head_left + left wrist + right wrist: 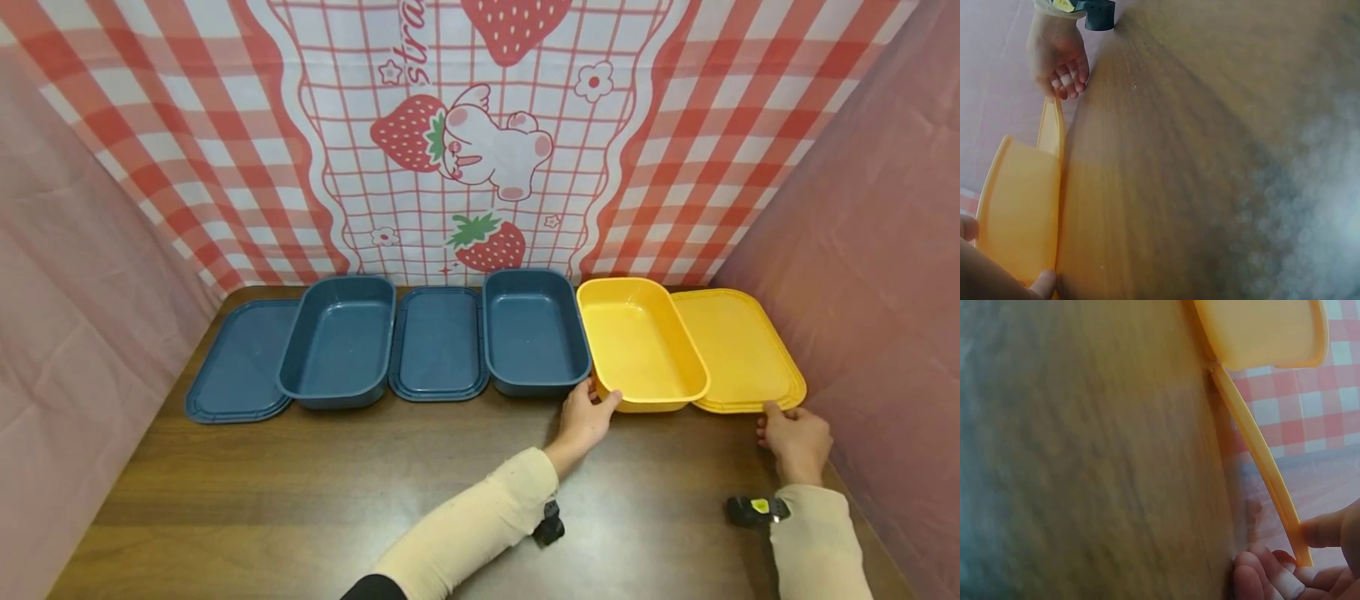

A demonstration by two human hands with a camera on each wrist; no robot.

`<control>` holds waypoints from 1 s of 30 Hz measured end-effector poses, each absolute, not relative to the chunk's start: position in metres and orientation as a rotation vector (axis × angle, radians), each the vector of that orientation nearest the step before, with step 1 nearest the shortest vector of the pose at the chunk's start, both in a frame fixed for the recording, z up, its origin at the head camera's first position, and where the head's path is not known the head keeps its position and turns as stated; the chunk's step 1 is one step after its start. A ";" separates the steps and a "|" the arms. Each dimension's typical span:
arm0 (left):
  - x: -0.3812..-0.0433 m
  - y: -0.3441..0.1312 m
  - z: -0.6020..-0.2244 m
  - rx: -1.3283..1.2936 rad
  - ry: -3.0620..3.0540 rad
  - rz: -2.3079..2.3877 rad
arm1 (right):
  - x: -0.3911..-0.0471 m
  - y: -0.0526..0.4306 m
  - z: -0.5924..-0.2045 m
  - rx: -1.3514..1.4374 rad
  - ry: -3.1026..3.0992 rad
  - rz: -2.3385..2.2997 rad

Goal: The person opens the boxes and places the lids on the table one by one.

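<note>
In the head view, my left hand (585, 422) grips the near left corner of an open yellow plastic food container (641, 342), thumb at the front wall. The container stands upright on the table. To its right lies a flat yellow lid (738, 350), its left side against the container. My right hand (799, 442) pinches the lid's near right corner, thumb on top and fingers below. In the right wrist view, the lid (1263, 459) slants, with the pinched end raised off the table. Most of my left hand's fingers are hidden.
Left of the yellow container stand two open blue containers (534, 333), (341, 337) with a blue lid (439, 343) between them. Another blue lid (247, 358) lies at the far left. A checked strawberry cloth (480, 233) hangs behind the wooden table (337, 500), and pink curtains hang at both sides.
</note>
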State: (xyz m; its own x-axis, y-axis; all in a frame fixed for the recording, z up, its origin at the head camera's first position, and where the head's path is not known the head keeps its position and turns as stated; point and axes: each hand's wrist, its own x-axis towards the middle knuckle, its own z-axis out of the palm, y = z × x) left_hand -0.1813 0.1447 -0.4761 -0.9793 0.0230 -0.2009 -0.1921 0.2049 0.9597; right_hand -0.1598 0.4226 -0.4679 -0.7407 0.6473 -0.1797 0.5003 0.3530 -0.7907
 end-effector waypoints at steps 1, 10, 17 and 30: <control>-0.181 0.145 -0.476 -0.162 2.298 1.874 | -0.160 0.423 -0.468 -1.050 -2.451 1.336; -0.181 0.145 -0.475 -0.158 2.284 1.882 | -0.158 0.426 -0.468 -1.033 -2.631 1.189; -0.182 0.145 -0.475 -0.172 2.283 1.881 | -0.160 0.433 -0.460 -0.904 -2.859 0.991; -0.183 0.144 -0.474 -0.189 2.274 1.877 | -0.165 0.436 -0.457 -0.997 -3.009 0.974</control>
State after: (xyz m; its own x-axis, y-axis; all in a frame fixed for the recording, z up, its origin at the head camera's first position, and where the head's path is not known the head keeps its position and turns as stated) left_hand -0.1825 0.1444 -0.4744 -0.9745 0.0205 -0.2236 -0.2157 0.1916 0.9575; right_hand -0.1645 0.4365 -0.4568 -0.8052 0.4906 -0.3331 0.5927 0.6494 -0.4763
